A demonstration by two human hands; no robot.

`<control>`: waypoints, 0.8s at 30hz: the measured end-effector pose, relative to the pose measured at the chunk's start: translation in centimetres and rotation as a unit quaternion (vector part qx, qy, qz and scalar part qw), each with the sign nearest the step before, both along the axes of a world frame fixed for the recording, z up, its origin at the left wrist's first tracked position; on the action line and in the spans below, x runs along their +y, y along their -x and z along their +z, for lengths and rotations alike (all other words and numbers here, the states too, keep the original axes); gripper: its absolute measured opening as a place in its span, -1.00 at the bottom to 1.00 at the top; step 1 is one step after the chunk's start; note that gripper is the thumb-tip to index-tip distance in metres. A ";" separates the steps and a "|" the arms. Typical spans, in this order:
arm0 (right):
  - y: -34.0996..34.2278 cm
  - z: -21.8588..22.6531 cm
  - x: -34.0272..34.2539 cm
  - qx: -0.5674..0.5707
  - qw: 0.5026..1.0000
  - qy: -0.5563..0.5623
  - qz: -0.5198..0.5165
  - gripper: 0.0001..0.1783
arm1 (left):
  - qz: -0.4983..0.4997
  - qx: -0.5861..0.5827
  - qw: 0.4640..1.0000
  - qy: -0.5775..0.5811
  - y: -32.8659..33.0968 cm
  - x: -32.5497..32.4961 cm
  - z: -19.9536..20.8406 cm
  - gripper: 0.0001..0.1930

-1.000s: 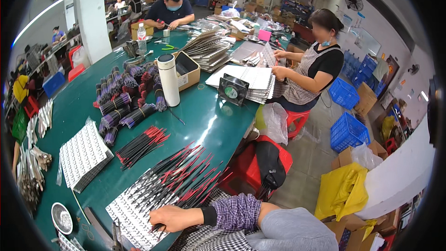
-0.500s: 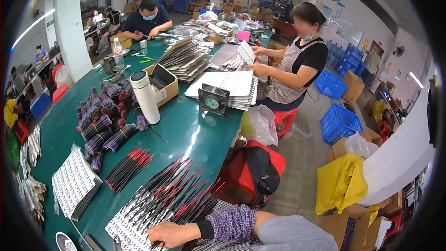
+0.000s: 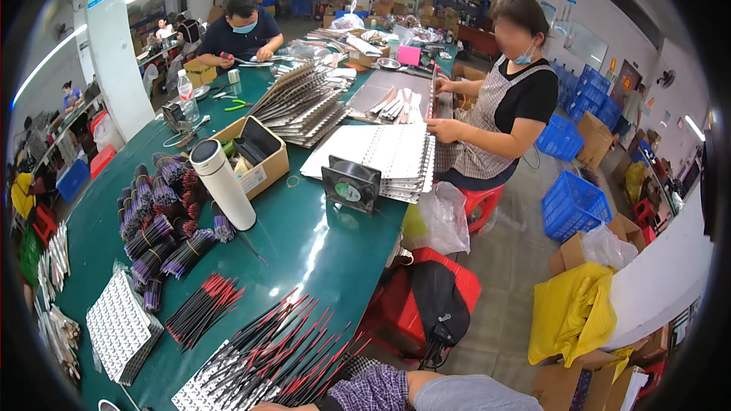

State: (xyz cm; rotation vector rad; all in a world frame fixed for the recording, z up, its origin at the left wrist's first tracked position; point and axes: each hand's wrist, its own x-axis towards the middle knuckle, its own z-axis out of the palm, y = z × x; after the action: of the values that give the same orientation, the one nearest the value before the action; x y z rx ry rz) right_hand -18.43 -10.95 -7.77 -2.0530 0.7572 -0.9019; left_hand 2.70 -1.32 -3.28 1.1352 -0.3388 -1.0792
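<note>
Only a sliver of my right hand (image 3: 285, 407) shows at the lower edge, beside the near end of a white patterned sheet (image 3: 199, 390); its fingers are cut off. A purple checked sleeve cover (image 3: 373, 390) wraps that forearm. Many thin black wires with red ends (image 3: 285, 346) fan out across the sheet, close to the hand. My left hand is out of view. Left of the fan lies a smaller heap of similar black and red wires (image 3: 204, 308). Further left rests a stack of white patterned sheets (image 3: 122, 327).
Banded wire bundles (image 3: 156, 236), a white bottle (image 3: 222, 186), a cardboard box (image 3: 266, 171) and a small black fan (image 3: 350, 184) stand on the green table (image 3: 304, 247). A co-worker (image 3: 502, 99) sits at the right side, another (image 3: 240, 38) at the far end. A red stool (image 3: 400, 312) holds a black bag.
My right hand has slid down toward the lower edge and is now mostly cut off. The whole view has shifted slightly. The co-worker at the right has lowered the sheet they hold.
</note>
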 end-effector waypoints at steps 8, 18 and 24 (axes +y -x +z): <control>0.0 0.0 0.0 -0.049 0.998 0.033 -0.013 -0.76 | 0.071 0.002 0.996 -0.048 0.5 -0.4 0.5 -0.80; -0.4 -0.7 0.2 -0.001 0.999 0.045 0.013 -0.71 | 0.024 -0.022 0.999 -0.028 0.3 -0.2 0.6 -0.73; -0.5 -1.1 0.1 -0.034 0.997 0.067 -0.008 -0.68 | -0.003 0.003 1.000 0.011 0.5 -0.1 0.5 -0.70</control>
State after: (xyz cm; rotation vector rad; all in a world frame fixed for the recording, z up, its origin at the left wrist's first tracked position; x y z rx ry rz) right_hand -17.91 -10.85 -8.87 -2.1229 0.6943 -1.0512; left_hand 2.15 -1.46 -2.81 1.1111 -0.3489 -1.0823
